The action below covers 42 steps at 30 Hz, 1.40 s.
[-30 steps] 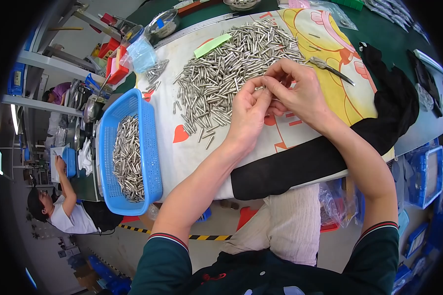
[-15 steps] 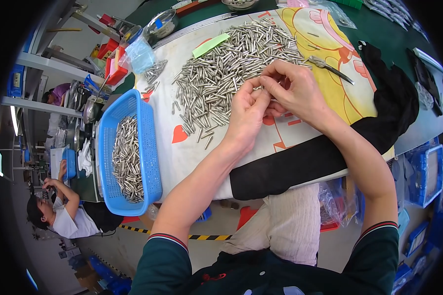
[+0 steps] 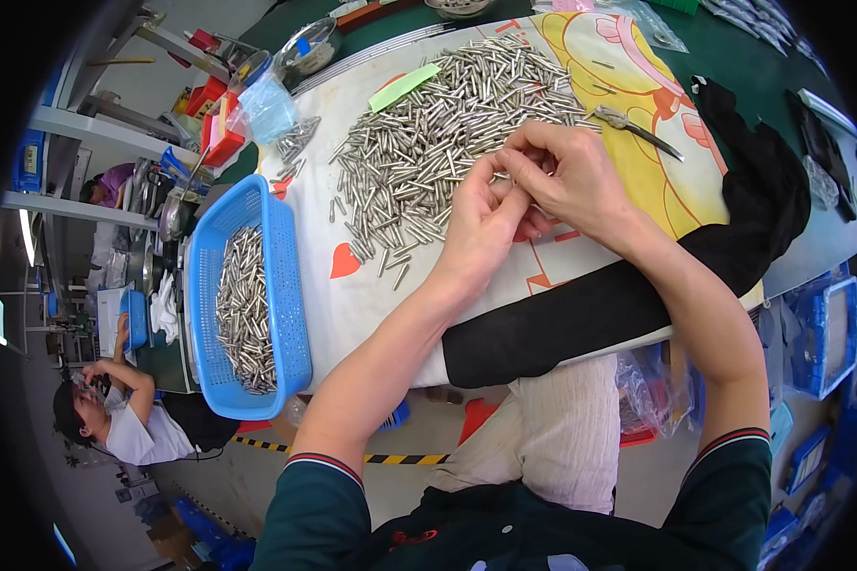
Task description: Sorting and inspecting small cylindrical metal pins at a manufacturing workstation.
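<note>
My left hand [image 3: 486, 214] and my right hand [image 3: 573, 181] meet fingertip to fingertip over the cloth, just in front of a wide heap of small silvery metal pins [image 3: 448, 124]. Both are closed in a pinch. Whatever lies between the fingers is hidden by them. Left of my left forearm, a long blue perforated basket [image 3: 293, 314] holds more pins of the same sort [image 3: 246, 314]. A light green paper slip [image 3: 405, 88] rests on the heap's far left part. Beyond my right hand lies a pair of pliers with dark handles [image 3: 643, 131].
A printed cloth [image 3: 371, 328] covers the table. Black fabric [image 3: 562, 324] stretches along its near edge and up the right side. Clear bags [image 3: 274, 105], a red bin [image 3: 221, 133] and a bowl [image 3: 309, 48] stand at the far left. A co-worker [image 3: 138, 419] sits at left.
My hands stay pinched together with only slight finger movement. The co-worker's hand at left has shifted a little.
</note>
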{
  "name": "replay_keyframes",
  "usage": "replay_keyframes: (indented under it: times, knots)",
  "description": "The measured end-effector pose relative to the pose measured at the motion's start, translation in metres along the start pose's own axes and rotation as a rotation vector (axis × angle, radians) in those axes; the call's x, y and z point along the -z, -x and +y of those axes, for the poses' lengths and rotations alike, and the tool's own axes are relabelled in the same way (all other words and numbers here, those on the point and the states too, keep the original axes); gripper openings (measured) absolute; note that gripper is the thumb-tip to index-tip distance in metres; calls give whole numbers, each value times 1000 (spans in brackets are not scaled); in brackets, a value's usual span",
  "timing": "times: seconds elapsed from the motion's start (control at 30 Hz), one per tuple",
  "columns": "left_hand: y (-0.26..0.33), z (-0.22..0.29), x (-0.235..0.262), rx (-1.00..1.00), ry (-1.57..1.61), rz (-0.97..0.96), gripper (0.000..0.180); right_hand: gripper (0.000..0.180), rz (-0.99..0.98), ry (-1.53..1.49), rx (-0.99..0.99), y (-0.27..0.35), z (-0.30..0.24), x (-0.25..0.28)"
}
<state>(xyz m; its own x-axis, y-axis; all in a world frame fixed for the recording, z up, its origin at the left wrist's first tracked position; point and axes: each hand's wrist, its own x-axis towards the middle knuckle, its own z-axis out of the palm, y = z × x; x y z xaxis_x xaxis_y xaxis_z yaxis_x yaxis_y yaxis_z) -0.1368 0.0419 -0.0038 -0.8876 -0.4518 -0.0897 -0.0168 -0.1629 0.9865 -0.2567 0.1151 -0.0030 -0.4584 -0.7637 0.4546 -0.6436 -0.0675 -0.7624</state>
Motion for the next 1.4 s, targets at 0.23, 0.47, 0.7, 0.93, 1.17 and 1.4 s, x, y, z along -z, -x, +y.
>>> replay_keyframes:
  times: [0.23, 0.47, 0.7, 0.93, 1.17, 1.4]
  knots:
    - [0, 0, 0, 7, 3, -1, 22, 18, -7, 15, 6, 0, 0, 0]
    - [-1, 0, 0, 21, 3, -10, 22, 18, -13, 23, 5, 0, 0, 1]
    - [-1, 0, 0, 39, 7, -11, 22, 18, -17, 33, 5, 0, 0, 0]
    - [0, 0, -1, 41, 18, -17, 22, 18, -17, 37, 12, 1, 1, 0]
    - [0, 0, 0, 48, 24, -21, 22, 17, -20, 35, 21, 0, 1, 1]
    - [-1, 0, 0, 43, 17, -31, 22, 16, 3, 65, 63, 0, 1, 0]
